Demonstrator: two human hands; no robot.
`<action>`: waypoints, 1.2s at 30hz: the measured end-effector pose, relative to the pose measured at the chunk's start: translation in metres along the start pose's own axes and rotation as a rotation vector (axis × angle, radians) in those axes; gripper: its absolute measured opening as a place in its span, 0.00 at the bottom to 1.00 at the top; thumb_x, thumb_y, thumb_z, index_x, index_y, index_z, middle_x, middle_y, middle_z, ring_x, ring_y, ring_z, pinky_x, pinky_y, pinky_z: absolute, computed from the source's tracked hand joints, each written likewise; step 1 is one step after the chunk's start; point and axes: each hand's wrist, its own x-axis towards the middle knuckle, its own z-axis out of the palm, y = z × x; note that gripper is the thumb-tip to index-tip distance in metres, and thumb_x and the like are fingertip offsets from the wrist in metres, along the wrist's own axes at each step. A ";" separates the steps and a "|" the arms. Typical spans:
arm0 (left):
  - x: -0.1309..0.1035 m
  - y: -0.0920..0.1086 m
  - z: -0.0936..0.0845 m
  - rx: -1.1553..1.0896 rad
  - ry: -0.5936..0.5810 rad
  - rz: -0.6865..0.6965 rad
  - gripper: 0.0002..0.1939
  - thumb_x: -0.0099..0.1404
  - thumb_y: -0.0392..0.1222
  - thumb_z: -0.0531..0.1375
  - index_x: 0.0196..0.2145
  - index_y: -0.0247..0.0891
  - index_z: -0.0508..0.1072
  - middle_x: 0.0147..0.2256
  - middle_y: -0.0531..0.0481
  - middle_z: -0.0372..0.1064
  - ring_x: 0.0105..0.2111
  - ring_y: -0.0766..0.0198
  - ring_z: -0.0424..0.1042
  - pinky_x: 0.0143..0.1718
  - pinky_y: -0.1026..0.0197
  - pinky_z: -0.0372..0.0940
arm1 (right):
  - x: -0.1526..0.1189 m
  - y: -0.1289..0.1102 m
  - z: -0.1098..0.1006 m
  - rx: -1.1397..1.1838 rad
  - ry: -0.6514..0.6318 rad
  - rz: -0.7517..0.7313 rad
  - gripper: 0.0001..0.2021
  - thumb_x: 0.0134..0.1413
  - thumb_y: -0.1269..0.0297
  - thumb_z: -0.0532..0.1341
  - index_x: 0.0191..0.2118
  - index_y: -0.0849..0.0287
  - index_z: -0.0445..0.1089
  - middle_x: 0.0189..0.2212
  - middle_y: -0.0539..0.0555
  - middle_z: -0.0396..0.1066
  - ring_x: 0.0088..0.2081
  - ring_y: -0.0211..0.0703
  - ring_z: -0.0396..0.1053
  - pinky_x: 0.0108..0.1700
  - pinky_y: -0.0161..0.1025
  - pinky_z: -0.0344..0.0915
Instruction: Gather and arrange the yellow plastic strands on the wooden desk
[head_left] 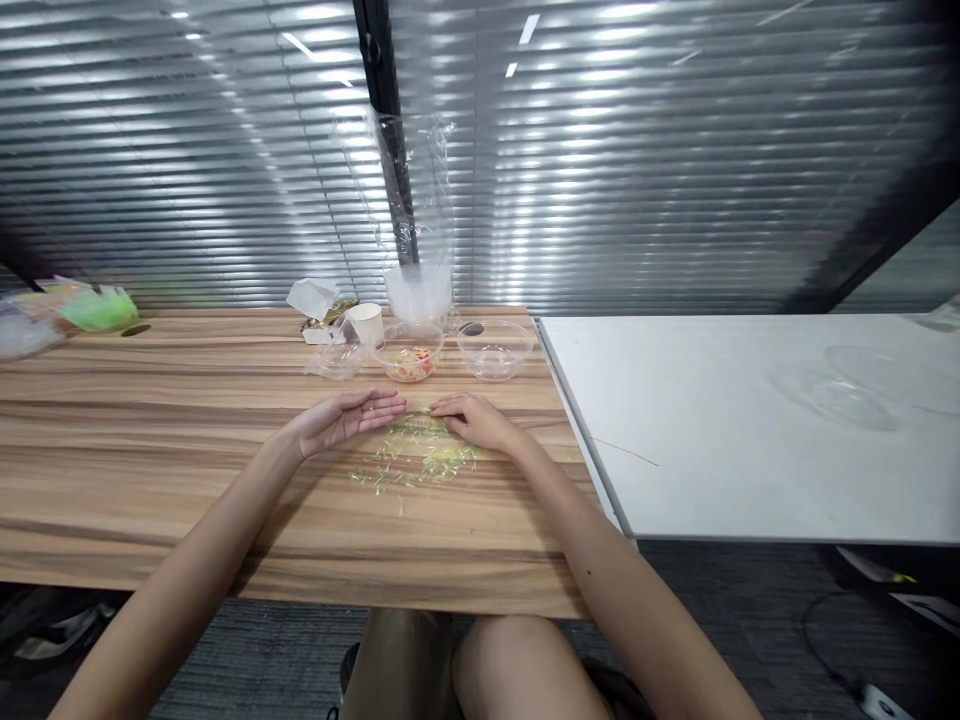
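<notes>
Thin yellow-green strips (442,462) lie scattered on the wooden table (187,420). My left hand (349,418) rests on its edge at their upper left, palm turned inward, fingers stretched out and holding nothing. Facing it from the right, my right hand (476,418) is palm down at the strips' upper right, its fingers extended; what lies under them is hidden. Just beyond my hands stands a clear bowl with red and yellow bits (413,364). To its right is another clear bowl (496,362).
A white paper cup (366,323), an opened box (322,330) and crumpled clear plastic (335,360) stand left of the bowls. Behind them is a tall clear bag (420,285). Green packaging (101,308) lies far left. A white table (712,450) adjoins on the right, bearing clear lids (840,395).
</notes>
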 end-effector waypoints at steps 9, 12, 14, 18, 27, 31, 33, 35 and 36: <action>-0.008 -0.001 0.001 0.075 -0.106 0.003 0.17 0.63 0.29 0.57 0.50 0.30 0.72 0.55 0.36 0.66 0.59 0.52 0.61 0.58 0.58 0.60 | 0.000 -0.009 -0.003 -0.007 0.043 0.088 0.16 0.52 0.80 0.58 0.41 0.58 0.77 0.41 0.53 0.77 0.44 0.42 0.74 0.49 0.37 0.67; -0.008 -0.001 0.001 0.098 -0.122 0.015 0.18 0.63 0.29 0.57 0.51 0.30 0.72 0.55 0.37 0.66 0.60 0.52 0.60 0.59 0.57 0.58 | 0.000 -0.012 -0.004 -0.020 0.052 0.108 0.15 0.52 0.80 0.59 0.39 0.59 0.78 0.40 0.54 0.78 0.42 0.43 0.75 0.47 0.36 0.67; -0.008 -0.001 0.002 0.108 -0.126 0.021 0.18 0.63 0.29 0.58 0.51 0.30 0.71 0.56 0.37 0.66 0.60 0.52 0.60 0.60 0.57 0.57 | 0.000 -0.012 -0.004 -0.019 0.058 0.107 0.14 0.52 0.80 0.59 0.38 0.59 0.78 0.38 0.54 0.78 0.41 0.42 0.75 0.46 0.36 0.67; -0.008 -0.001 0.003 0.119 -0.108 0.046 0.19 0.62 0.30 0.61 0.51 0.30 0.72 0.57 0.37 0.65 0.60 0.53 0.60 0.62 0.58 0.54 | 0.001 -0.012 -0.002 0.000 0.058 0.086 0.12 0.50 0.81 0.60 0.36 0.61 0.78 0.35 0.55 0.78 0.38 0.41 0.74 0.43 0.35 0.67; 0.004 -0.008 -0.016 0.057 0.055 0.131 0.16 0.62 0.27 0.57 0.48 0.29 0.73 0.53 0.39 0.69 0.57 0.57 0.64 0.63 0.60 0.52 | 0.005 -0.016 0.004 0.081 0.049 0.067 0.11 0.48 0.83 0.60 0.32 0.63 0.77 0.31 0.54 0.78 0.33 0.39 0.73 0.40 0.34 0.66; 0.008 -0.008 -0.018 -0.002 0.180 0.172 0.14 0.63 0.25 0.54 0.43 0.28 0.75 0.47 0.39 0.74 0.53 0.59 0.69 0.60 0.61 0.57 | 0.004 -0.019 0.006 0.246 0.034 0.133 0.08 0.49 0.78 0.62 0.34 0.64 0.77 0.33 0.56 0.78 0.34 0.40 0.73 0.39 0.35 0.67; 0.007 -0.006 -0.013 -0.033 0.241 0.182 0.14 0.63 0.24 0.53 0.41 0.27 0.76 0.44 0.38 0.75 0.50 0.59 0.72 0.59 0.62 0.60 | 0.004 -0.019 0.004 0.379 0.021 0.162 0.08 0.50 0.75 0.63 0.37 0.64 0.77 0.35 0.56 0.78 0.35 0.40 0.73 0.40 0.36 0.67; 0.006 -0.004 -0.007 -0.059 0.291 0.185 0.14 0.63 0.23 0.52 0.39 0.26 0.76 0.43 0.37 0.75 0.48 0.58 0.73 0.57 0.63 0.62 | 0.002 -0.017 -0.003 0.480 -0.017 0.181 0.10 0.49 0.71 0.64 0.40 0.64 0.77 0.36 0.56 0.77 0.35 0.40 0.73 0.39 0.35 0.67; 0.006 -0.004 -0.004 -0.069 0.307 0.186 0.14 0.63 0.22 0.52 0.39 0.26 0.76 0.42 0.37 0.76 0.48 0.59 0.74 0.57 0.63 0.63 | 0.001 -0.015 -0.008 0.508 -0.052 0.186 0.11 0.48 0.69 0.65 0.39 0.64 0.77 0.35 0.56 0.77 0.34 0.40 0.73 0.38 0.35 0.67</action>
